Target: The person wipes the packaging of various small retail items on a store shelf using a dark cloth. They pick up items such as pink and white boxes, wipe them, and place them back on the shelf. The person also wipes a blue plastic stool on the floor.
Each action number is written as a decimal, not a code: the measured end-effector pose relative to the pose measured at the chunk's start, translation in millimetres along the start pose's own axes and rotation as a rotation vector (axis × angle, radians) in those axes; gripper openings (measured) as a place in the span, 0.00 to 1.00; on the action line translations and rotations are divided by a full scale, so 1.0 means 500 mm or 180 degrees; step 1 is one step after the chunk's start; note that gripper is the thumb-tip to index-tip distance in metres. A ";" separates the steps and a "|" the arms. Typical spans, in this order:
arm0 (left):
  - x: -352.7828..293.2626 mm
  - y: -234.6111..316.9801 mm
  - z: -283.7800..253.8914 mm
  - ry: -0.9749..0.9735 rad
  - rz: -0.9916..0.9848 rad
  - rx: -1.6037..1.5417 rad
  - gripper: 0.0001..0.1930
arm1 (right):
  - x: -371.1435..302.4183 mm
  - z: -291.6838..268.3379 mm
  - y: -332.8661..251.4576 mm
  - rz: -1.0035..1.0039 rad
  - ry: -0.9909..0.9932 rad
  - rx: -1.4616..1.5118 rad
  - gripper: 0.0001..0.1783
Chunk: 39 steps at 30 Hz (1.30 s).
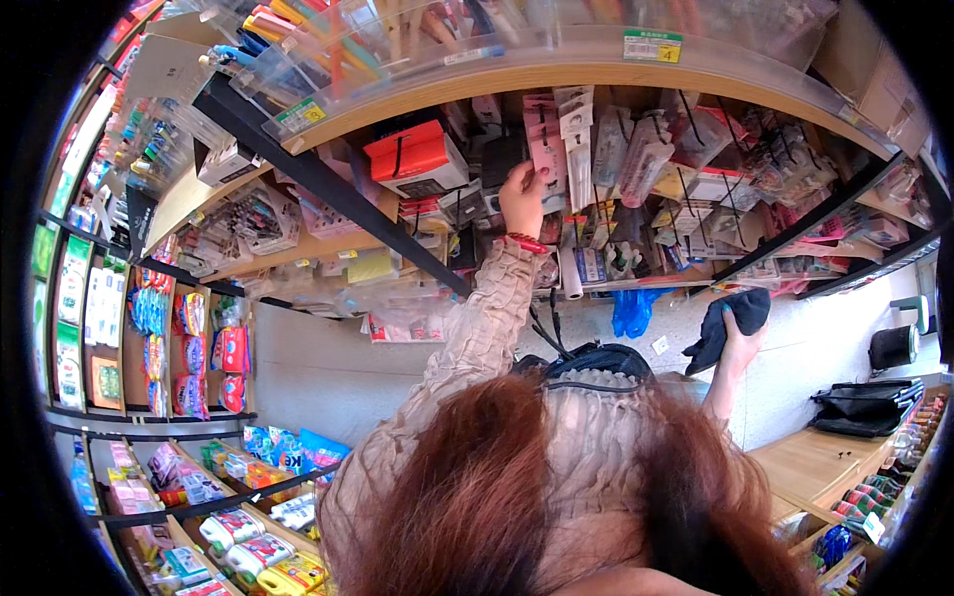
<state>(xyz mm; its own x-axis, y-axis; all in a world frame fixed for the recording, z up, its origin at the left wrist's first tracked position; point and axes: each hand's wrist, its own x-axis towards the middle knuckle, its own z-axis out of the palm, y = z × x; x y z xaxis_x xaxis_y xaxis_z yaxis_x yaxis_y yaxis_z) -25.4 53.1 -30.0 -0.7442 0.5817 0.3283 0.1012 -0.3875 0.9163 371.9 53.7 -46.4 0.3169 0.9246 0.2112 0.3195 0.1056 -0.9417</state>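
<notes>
My left hand (522,199), with a red bracelet on its wrist, reaches up to the hanging goods on the shelf. Its fingers are closed at the edge of a pink flat package (545,144) that hangs from a hook. Beside that package hang white narrow packs (576,139). A red and white box (417,159) sits to the left of the hand. Lower on the right, away from the shelf, my right hand (737,353) is wrapped round a folded black cloth (708,338).
A wooden shelf edge (556,77) with a clear plastic front runs above the hanging goods. A dark metal post (338,189) slants at the left. A blue plastic bag (632,312) hangs below. Packed shelves (134,338) line the left; a wooden counter (810,462) stands at lower right.
</notes>
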 end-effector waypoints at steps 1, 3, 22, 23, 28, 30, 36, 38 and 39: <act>-0.006 0.004 -0.005 -0.0043 -0.0011 0.0057 0.09 | 0.000 -0.004 0.001 0.0030 0.0000 0.0050 0.33; -0.021 0.019 -0.019 -0.0123 -0.0044 0.0170 0.09 | 0.002 -0.011 0.012 0.0158 -0.0058 0.0185 0.32; -0.237 0.232 0.145 -0.1533 0.1419 0.1758 0.11 | -0.035 0.175 -0.304 0.0936 -0.1165 0.3315 0.17; -0.248 0.237 0.157 -0.1612 0.1389 0.1878 0.12 | -0.031 0.180 -0.306 0.0768 -0.1063 0.3078 0.19; -0.261 0.220 0.159 -0.1789 0.1462 0.1893 0.12 | -0.026 0.168 -0.302 0.0614 -0.0925 0.3001 0.20; -0.263 0.213 0.161 -0.1891 0.1332 0.1784 0.13 | -0.019 0.156 -0.301 0.0668 -0.0852 0.3001 0.19; -0.269 0.176 0.098 -0.2376 0.0426 0.1682 0.21 | 0.021 0.113 -0.281 0.0725 -0.0626 0.3276 0.10; -0.275 0.137 0.078 -0.2656 -0.0174 0.1293 0.17 | 0.031 0.104 -0.280 0.0626 -0.0617 0.3280 0.09; -0.279 0.127 0.075 -0.2733 -0.0587 0.0961 0.15 | 0.033 0.099 -0.284 0.0603 -0.0622 0.3263 0.09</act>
<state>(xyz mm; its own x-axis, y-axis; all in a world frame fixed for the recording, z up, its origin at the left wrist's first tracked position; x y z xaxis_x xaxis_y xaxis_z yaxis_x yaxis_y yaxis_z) 109.7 -25.5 -9.1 -0.0338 0.9924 0.1183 0.2873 -0.1037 0.9522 287.4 72.1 78.0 0.1044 0.9915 0.0779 -0.6548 0.1275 -0.7450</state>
